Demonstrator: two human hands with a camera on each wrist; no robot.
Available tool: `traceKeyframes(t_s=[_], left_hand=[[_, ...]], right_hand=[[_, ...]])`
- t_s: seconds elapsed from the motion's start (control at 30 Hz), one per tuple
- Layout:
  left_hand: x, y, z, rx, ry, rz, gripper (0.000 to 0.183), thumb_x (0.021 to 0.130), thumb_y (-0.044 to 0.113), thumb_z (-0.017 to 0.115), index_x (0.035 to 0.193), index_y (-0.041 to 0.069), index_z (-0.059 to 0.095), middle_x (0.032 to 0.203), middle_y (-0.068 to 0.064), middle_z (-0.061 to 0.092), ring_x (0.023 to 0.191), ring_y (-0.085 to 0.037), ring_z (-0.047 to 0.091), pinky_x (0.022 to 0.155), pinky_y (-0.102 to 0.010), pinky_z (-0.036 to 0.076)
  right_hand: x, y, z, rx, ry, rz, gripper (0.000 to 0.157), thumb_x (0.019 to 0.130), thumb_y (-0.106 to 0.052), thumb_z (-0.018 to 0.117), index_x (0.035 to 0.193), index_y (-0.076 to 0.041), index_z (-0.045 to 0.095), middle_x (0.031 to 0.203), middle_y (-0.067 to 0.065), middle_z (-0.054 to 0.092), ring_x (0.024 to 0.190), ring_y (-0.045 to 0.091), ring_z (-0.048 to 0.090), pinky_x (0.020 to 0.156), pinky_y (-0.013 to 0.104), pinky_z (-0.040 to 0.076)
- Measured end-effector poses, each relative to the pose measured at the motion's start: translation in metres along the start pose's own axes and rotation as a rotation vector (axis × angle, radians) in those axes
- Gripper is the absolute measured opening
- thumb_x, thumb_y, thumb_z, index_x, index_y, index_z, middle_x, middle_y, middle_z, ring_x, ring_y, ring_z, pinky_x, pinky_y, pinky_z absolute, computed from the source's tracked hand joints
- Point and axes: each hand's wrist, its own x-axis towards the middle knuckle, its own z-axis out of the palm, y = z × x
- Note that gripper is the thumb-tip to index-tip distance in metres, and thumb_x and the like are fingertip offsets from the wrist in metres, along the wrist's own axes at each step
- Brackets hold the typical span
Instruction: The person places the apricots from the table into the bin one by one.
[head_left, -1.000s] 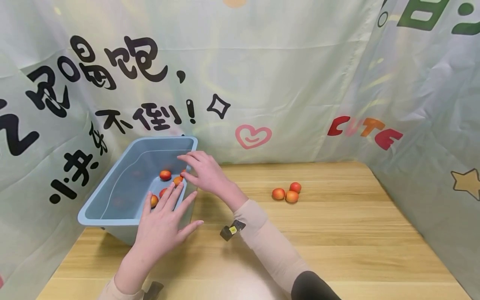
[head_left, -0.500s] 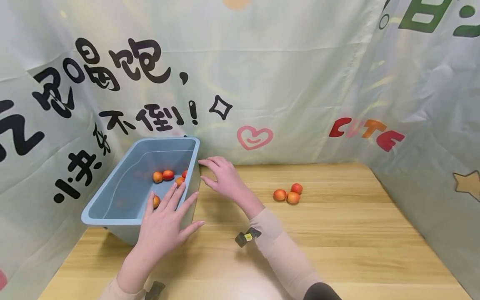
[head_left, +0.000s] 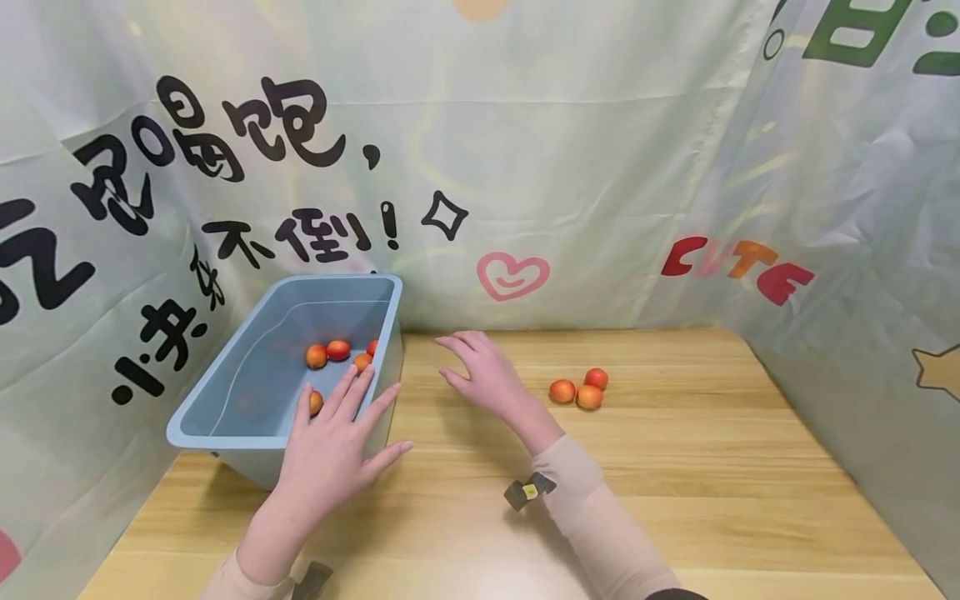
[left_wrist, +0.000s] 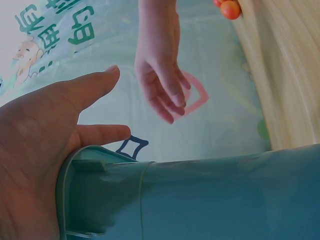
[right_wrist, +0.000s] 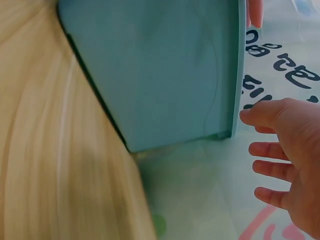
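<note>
My left hand [head_left: 326,454] rests on the near right corner of a blue plastic bin [head_left: 225,442], its fingers spread and straight over the rim. In the left wrist view the palm [left_wrist: 30,160] lies against the bin's rim. Several small orange-red fruits, like cherry tomatoes, lie in the bin, among them an oval one [head_left: 338,349] and one [head_left: 316,403] partly behind my fingers. My right hand [head_left: 487,375] hovers over the table to the right of the bin, fingers loosely bent and holding nothing. Three more such fruits [head_left: 589,397] sit together on the table, right of that hand.
The wooden table [head_left: 675,467] spreads to the right of the bin. Printed cloth [head_left: 585,167] hangs behind and on both sides of the table, close to the bin's back and left. A small dark camera [head_left: 529,491] is strapped to my right wrist.
My right hand has moved right, from over the bin's rim to above the table. One fruit in the bin has shifted back beside another. My left hand stays at the rim.
</note>
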Motion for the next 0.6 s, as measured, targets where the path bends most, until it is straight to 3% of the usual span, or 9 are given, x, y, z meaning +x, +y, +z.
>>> traceKeyframes(t_s=[0.6], left_hand=[[0.000, 0.000, 0.001, -0.007, 0.015, -0.002, 0.072, 0.076, 0.067, 0.066, 0.139, 0.032, 0.054, 0.151, -0.009, 0.046, 0.141, -0.030, 0.041, 0.109, -0.069, 0.024]], right_hand=[[-0.031, 0.038, -0.023, -0.053, -0.074, 0.047, 0.044, 0.087, -0.024, 0.073, 0.128, -0.013, 0.062, 0.124, 0.009, 0.064, 0.117, 0.028, 0.058, 0.102, 0.046, 0.047]])
